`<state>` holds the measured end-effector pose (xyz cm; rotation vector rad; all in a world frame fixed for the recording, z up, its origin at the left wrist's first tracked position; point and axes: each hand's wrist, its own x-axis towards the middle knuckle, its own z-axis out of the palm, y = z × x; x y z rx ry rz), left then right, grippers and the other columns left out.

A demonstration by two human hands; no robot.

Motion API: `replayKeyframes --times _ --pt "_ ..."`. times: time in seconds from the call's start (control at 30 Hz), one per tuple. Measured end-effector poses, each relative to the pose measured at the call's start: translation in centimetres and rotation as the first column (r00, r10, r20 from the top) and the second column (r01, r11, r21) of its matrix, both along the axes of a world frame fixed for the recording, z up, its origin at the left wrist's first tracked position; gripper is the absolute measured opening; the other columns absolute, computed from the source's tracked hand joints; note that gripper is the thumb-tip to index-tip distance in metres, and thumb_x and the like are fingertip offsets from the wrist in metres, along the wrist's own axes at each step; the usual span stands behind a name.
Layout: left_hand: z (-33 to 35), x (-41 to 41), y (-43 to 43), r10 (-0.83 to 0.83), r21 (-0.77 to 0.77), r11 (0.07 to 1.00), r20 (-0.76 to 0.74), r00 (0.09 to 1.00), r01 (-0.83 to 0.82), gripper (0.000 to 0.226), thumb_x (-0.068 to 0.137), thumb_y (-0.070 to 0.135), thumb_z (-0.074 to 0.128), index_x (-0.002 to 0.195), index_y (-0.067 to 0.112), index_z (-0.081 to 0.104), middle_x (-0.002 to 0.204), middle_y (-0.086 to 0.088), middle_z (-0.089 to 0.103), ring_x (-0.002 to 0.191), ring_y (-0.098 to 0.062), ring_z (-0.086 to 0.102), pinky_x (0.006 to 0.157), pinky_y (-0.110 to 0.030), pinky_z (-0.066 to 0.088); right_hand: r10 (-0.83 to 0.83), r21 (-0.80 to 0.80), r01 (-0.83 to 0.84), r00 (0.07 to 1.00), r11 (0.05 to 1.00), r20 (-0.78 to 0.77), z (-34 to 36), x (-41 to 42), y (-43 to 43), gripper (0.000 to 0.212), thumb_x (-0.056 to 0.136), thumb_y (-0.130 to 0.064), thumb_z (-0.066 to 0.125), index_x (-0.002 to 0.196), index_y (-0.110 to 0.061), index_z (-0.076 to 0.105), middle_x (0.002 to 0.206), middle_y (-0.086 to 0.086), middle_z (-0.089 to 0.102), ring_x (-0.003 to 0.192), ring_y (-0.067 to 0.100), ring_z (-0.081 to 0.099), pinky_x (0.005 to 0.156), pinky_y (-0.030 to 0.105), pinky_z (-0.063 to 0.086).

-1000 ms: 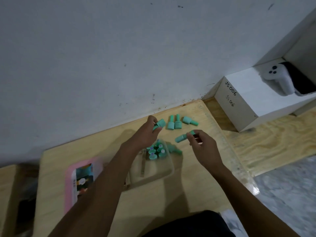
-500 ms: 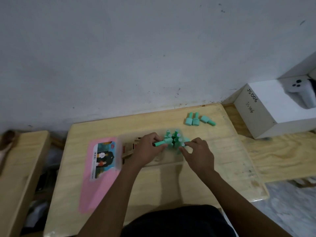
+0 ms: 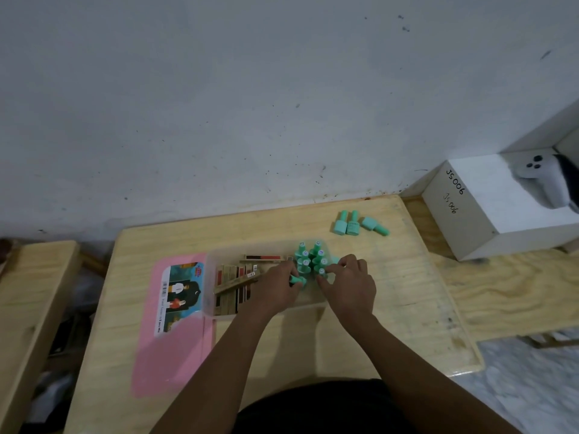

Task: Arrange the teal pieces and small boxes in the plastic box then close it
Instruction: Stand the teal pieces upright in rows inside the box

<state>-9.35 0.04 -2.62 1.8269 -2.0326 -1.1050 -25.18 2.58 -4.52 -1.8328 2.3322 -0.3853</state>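
Note:
A clear plastic box [image 3: 219,255] sits mid-table, with small brown boxes [image 3: 233,278] packed in its left half and several teal pieces [image 3: 310,256] standing upright in its right half. My left hand [image 3: 277,288] is over the box, its fingers shut on a teal piece [image 3: 297,280] lying sideways. My right hand [image 3: 351,285] pinches another teal piece [image 3: 321,272] at the edge of the upright cluster. Three more teal pieces [image 3: 354,223] lie on the table behind the box, to the right. The pink lid [image 3: 175,333] lies flat to the left of the box.
The wooden table [image 3: 407,308] stands against a grey wall. A white cardboard box [image 3: 488,211] with a white controller [image 3: 545,180] on it sits to the right. Another wooden surface [image 3: 31,292] is at the left. Tiled floor shows at lower right.
Both hands carried a teal piece each from the back of the table down into the box. The view has tilted down and shifted, so the table now sits more central.

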Motion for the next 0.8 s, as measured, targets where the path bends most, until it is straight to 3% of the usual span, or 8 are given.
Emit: replayKeyframes --times 0.3,0.53,0.8 --pt "-0.9 -1.5 -0.4 -0.055 -0.087 0.994 0.102 0.993 0.064 0.009 0.085 0.018 0.057 0.093 0.017 0.053 0.085 0.000 0.058 0.073 -0.016 0.050 0.061 -0.026 0.033 0.045 -0.042 -0.049 0.995 0.998 -0.089 -0.3 -0.3 -0.3 0.023 0.074 -0.044 0.074 0.087 -0.026 0.076 0.091 -0.003 0.061 0.087 0.019 0.055 0.060 0.030 0.042" --pt "-1.4 -2.0 -0.7 -0.008 -0.094 0.996 0.068 0.998 0.014 0.009 0.083 0.017 0.057 0.092 0.017 0.059 0.088 -0.003 0.065 0.074 -0.017 0.054 0.062 -0.027 0.036 0.062 -0.035 -0.067 0.992 0.997 -0.110 -0.3 -0.5 -0.2 0.022 0.074 -0.043 0.073 0.086 -0.024 0.076 0.091 -0.003 0.062 0.085 0.019 0.056 0.060 0.030 0.042" --pt "-2.1 -2.2 -0.1 0.116 -0.045 0.992 -0.032 0.993 -0.118 0.010 0.080 0.022 0.065 0.089 0.023 0.062 0.069 0.008 0.057 0.067 -0.015 0.057 0.064 -0.032 0.048 0.067 -0.055 -0.072 0.995 0.996 -0.076 -0.3 -0.6 0.1 0.021 0.074 -0.042 0.075 0.085 -0.025 0.076 0.090 -0.002 0.063 0.082 0.020 0.057 0.057 0.028 0.041"
